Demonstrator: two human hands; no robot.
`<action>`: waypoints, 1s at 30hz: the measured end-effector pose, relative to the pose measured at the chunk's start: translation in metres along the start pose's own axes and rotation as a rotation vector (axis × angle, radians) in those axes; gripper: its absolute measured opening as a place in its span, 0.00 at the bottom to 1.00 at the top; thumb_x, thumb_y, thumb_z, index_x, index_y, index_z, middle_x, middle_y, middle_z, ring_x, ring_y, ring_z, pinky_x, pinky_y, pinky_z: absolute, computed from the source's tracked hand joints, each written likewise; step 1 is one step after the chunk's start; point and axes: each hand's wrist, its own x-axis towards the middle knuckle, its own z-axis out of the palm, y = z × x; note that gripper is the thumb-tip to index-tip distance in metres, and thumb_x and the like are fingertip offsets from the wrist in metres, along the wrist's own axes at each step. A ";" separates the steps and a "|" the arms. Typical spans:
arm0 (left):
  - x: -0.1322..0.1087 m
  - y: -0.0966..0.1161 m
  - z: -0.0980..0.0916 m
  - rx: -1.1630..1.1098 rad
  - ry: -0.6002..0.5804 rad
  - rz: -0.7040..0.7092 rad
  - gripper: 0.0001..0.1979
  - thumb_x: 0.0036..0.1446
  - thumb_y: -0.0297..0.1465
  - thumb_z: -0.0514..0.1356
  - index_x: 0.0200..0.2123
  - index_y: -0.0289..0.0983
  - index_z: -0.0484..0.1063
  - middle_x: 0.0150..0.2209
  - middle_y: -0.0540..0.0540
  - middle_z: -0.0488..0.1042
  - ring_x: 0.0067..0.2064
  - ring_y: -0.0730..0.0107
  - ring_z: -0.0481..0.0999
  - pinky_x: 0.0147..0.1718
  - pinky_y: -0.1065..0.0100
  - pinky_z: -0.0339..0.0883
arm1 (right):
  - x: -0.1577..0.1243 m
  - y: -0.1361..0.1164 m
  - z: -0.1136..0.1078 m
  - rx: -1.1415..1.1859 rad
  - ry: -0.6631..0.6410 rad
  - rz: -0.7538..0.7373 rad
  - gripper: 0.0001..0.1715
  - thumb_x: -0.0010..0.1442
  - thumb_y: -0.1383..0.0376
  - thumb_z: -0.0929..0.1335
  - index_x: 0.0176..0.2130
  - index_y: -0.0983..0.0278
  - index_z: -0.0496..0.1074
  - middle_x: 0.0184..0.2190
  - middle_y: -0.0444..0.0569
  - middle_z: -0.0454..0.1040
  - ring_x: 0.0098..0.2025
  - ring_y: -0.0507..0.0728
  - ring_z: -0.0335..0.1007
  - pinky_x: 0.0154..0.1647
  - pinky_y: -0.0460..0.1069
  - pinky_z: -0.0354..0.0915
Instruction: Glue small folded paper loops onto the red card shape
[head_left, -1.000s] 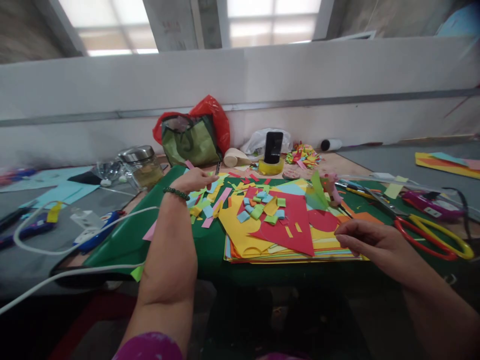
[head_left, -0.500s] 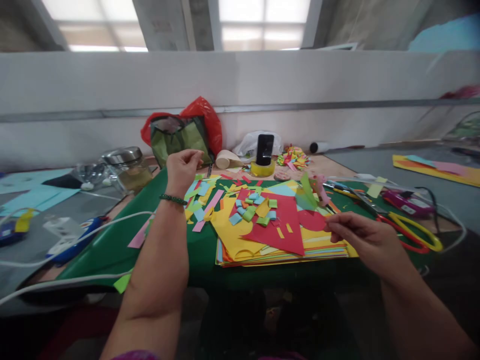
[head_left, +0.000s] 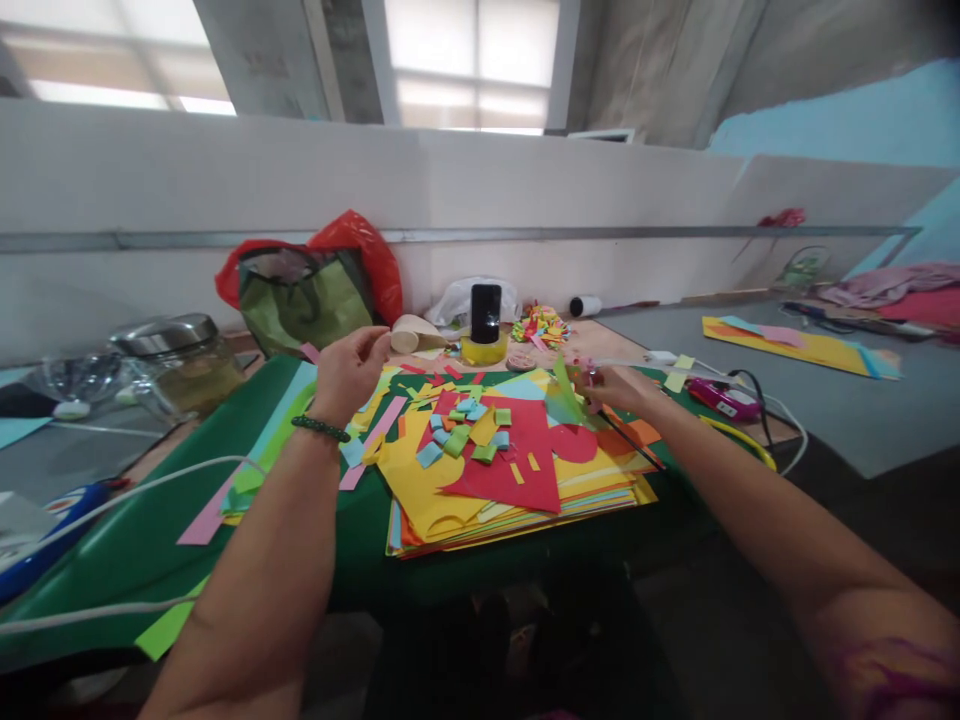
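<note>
My left hand (head_left: 349, 372), with a green bead bracelet at the wrist, is raised over the left part of the green mat (head_left: 97, 540). Its fingers are curled together; whatever they may pinch is hidden. On the right, the fingers of my right hand (head_left: 621, 388) close round the pink end of a thin dark rod (head_left: 630, 438), beside an upright green paper piece (head_left: 568, 390). A red paper circle (head_left: 574, 443) lies just in front. Small curled paper pieces (head_left: 480, 430) rest on a red sheet (head_left: 525, 478) over a stack of coloured paper (head_left: 517, 525).
A phone (head_left: 486, 312) stands in a yellow tape roll (head_left: 484, 349) at the back. Left are a glass jar (head_left: 184, 370), a green bag (head_left: 311, 295) and white cables. Right are a purple device (head_left: 724, 398) and a yellow scissors handle (head_left: 739, 437), partly behind my arm.
My right hand has moved forward from beside the red circle to the pink-ended rod and taken hold of it. The view has turned right. My left hand remains raised, fingers curled.
</note>
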 end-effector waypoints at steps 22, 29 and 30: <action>-0.044 0.169 0.082 -0.922 -0.934 -0.457 0.12 0.51 0.38 0.62 0.36 0.36 0.74 0.34 0.43 0.79 0.31 0.66 0.77 0.25 0.71 0.67 | -0.076 -0.054 -0.034 0.337 0.410 -0.363 0.10 0.53 0.59 0.68 0.33 0.64 0.70 0.29 0.49 0.74 0.30 0.55 0.66 0.31 0.47 0.58; -0.042 0.179 0.096 -1.158 -0.839 -0.541 0.04 0.51 0.27 0.62 0.32 0.34 0.75 0.31 0.45 0.79 0.33 0.66 0.78 0.31 0.70 0.72 | -0.067 -0.044 -0.051 0.667 0.315 -0.266 0.19 0.49 0.50 0.70 0.28 0.64 0.70 0.22 0.45 0.71 0.27 0.54 0.65 0.26 0.46 0.57; -0.041 0.177 0.097 -1.164 -0.790 -0.590 0.04 0.51 0.25 0.61 0.32 0.34 0.74 0.31 0.45 0.79 0.32 0.67 0.78 0.31 0.70 0.72 | -0.066 -0.041 -0.053 0.701 0.311 -0.253 0.19 0.48 0.50 0.69 0.29 0.64 0.71 0.23 0.45 0.72 0.27 0.54 0.65 0.26 0.46 0.58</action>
